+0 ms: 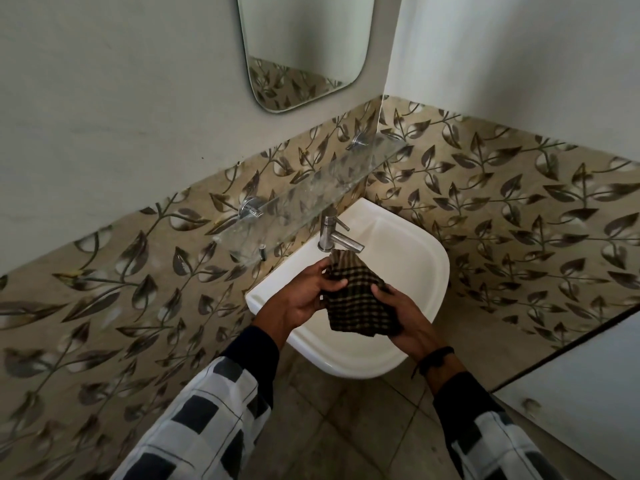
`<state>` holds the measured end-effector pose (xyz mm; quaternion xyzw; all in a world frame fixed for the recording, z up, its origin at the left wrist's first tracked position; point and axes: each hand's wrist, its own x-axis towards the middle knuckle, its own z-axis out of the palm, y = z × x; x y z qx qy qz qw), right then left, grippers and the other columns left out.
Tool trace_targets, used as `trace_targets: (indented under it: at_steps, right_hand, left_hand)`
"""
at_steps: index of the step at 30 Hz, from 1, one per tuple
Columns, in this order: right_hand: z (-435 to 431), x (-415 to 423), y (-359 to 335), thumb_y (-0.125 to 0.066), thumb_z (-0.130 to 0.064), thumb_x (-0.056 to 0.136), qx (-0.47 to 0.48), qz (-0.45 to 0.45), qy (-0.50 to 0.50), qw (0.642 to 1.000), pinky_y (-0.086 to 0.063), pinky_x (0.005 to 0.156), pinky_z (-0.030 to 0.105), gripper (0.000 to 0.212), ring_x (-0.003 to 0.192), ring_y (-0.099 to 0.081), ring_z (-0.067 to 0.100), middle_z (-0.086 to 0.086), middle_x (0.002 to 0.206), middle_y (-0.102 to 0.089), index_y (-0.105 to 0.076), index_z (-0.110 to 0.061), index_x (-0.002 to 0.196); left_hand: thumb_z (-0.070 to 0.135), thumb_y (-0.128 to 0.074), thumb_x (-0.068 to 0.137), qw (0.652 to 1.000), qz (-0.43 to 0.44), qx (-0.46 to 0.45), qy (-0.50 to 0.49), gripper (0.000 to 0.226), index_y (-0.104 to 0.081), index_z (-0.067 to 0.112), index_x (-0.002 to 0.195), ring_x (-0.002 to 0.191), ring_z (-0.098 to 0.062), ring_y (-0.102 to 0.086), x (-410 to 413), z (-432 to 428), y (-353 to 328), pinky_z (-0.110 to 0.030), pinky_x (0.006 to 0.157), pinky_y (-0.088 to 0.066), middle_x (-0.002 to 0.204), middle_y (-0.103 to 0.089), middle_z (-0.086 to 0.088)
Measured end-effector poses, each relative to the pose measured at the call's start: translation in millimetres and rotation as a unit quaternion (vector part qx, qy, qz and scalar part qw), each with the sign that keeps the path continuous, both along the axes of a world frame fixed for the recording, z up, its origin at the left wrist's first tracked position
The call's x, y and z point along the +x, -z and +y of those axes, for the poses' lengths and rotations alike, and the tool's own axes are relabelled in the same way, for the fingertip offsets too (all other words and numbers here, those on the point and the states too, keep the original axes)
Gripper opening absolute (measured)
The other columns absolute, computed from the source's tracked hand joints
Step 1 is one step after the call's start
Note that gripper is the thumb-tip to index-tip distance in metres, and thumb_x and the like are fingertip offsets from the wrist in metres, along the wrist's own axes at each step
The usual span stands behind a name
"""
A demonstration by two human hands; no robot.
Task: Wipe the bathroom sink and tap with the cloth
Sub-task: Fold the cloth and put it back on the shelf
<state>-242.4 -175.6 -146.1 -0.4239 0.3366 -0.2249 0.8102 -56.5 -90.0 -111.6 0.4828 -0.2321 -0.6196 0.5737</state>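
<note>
A left hand (pixel 304 289) and right hand (pixel 398 317) each grasp an edge of a dark checked cloth (pixel 356 303), held above the white wall-hung sink (pixel 440 271). Folded into a firm pad, it would best wipe the steel tap (pixel 332 233) just beyond first, then down into the basin.

The cloth (pixel 360 299) hides the sink's (pixel 415 258) drain and the right hand's (pixel 405 320) fingers; the top edge cuts off the mirror (pixel 304 46).

Cloth (pixel 360 299) held between both hands over the sink (pixel 408 271), tap (pixel 334 233) just behind it, shelf (pixel 311 192) above the tap, mirror (pixel 304 46) higher up.
</note>
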Motion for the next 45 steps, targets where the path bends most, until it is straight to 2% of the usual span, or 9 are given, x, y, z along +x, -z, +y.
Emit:
trace_targets:
  at_steps: [4,9,13,18,28,32,35,40,45]
  right_hand:
    - [-6,1,-12,-0.071,-0.029,0.088,-0.017,0.021,-0.032,0.999,-0.042,0.060,0.039,0.047,0.094,-0.054,0.041,0.036,0.129,-0.053,-0.061,-0.001,0.125]
    - [-5,8,-23,-0.057,-0.022,0.098,0.045,-0.042,-0.052,0.997,-0.041,0.102,0.051,0.040,0.125,-0.054,0.038,0.019,0.135,-0.058,-0.056,-0.006,0.134]
    - [-5,17,-29,-0.061,-0.022,0.095,-0.011,-0.004,-0.034,0.999,-0.045,0.103,0.052,0.038,0.121,-0.059,0.034,0.016,0.132,-0.061,-0.060,-0.009,0.130]
    - [-5,12,-46,-0.050,-0.012,0.099,-0.040,-0.023,-0.035,0.998,-0.049,0.088,0.040,0.033,0.113,-0.062,0.033,0.019,0.126,-0.064,-0.058,-0.002,0.129]
    - [-13,15,-72,-0.053,-0.002,0.094,-0.019,0.050,-0.044,0.998,-0.049,0.097,0.047,0.028,0.112,-0.064,0.038,0.021,0.119,-0.067,-0.063,-0.002,0.121]
    - [-17,14,-67,-0.062,-0.008,0.092,-0.039,0.091,-0.022,0.995,-0.049,0.098,0.055,0.032,0.110,-0.065,0.034,0.013,0.116,-0.070,-0.061,-0.012,0.123]
    - [-17,15,-67,-0.063,-0.010,0.092,-0.036,0.066,-0.011,0.997,-0.047,0.098,0.057,0.037,0.112,-0.063,0.033,0.012,0.118,-0.069,-0.056,-0.017,0.127]
    - [-18,12,-75,-0.058,-0.009,0.096,-0.154,0.092,-0.021,0.984,-0.053,0.075,0.040,0.031,0.095,-0.066,0.024,0.010,0.103,-0.071,-0.049,-0.022,0.123]
    - [-19,10,-69,-0.055,-0.010,0.097,-0.326,0.153,0.022,0.933,-0.060,0.074,0.041,0.019,0.093,-0.068,0.023,0.005,0.097,-0.071,-0.058,-0.027,0.105]
  left_hand:
    - [-0.009,-0.062,0.081,0.997,-0.072,-0.006,-0.032,0.047,-0.062,0.019,0.119,0.110,-0.021,-0.061,3,-2,-7,-0.030,0.079,-0.050,0.112,-0.069,-0.002]
    - [-0.006,-0.064,0.081,0.997,-0.055,-0.052,-0.010,0.051,-0.059,0.022,0.124,0.115,-0.022,-0.058,6,0,-7,-0.035,0.084,-0.048,0.117,-0.065,-0.002]
    - [-0.004,-0.065,0.082,0.996,-0.053,-0.075,0.003,0.053,-0.057,0.023,0.127,0.116,-0.022,-0.057,5,1,-9,-0.038,0.088,-0.046,0.120,-0.063,-0.005]
    - [-0.004,-0.067,0.079,0.996,-0.056,-0.065,-0.034,0.054,-0.058,0.023,0.125,0.121,-0.025,-0.056,8,2,-5,-0.043,0.095,-0.047,0.126,-0.063,-0.005]
    - [0.014,-0.064,0.090,0.995,0.065,0.022,-0.072,0.033,-0.060,0.022,0.121,0.096,-0.026,-0.066,-9,10,22,-0.045,0.085,-0.054,0.110,-0.067,-0.006]
    - [0.023,-0.072,0.084,0.980,0.175,0.020,-0.090,0.054,-0.049,0.020,0.133,0.105,-0.035,-0.064,-15,10,23,-0.052,0.088,-0.052,0.123,-0.062,-0.013]
    - [0.029,-0.070,0.085,0.982,0.177,0.030,-0.053,0.057,-0.049,0.011,0.135,0.108,-0.031,-0.064,-22,15,19,-0.049,0.092,-0.051,0.125,-0.063,-0.015]
    - [0.005,-0.070,0.082,0.980,0.157,-0.016,-0.121,0.063,-0.046,0.018,0.139,0.107,-0.024,-0.065,-20,9,15,-0.035,0.083,-0.055,0.123,-0.065,-0.009]
    - [-0.012,-0.074,0.069,0.990,-0.005,-0.045,-0.130,0.090,-0.043,0.037,0.138,0.111,-0.022,-0.063,-9,6,8,-0.035,0.092,-0.051,0.116,-0.068,-0.007]
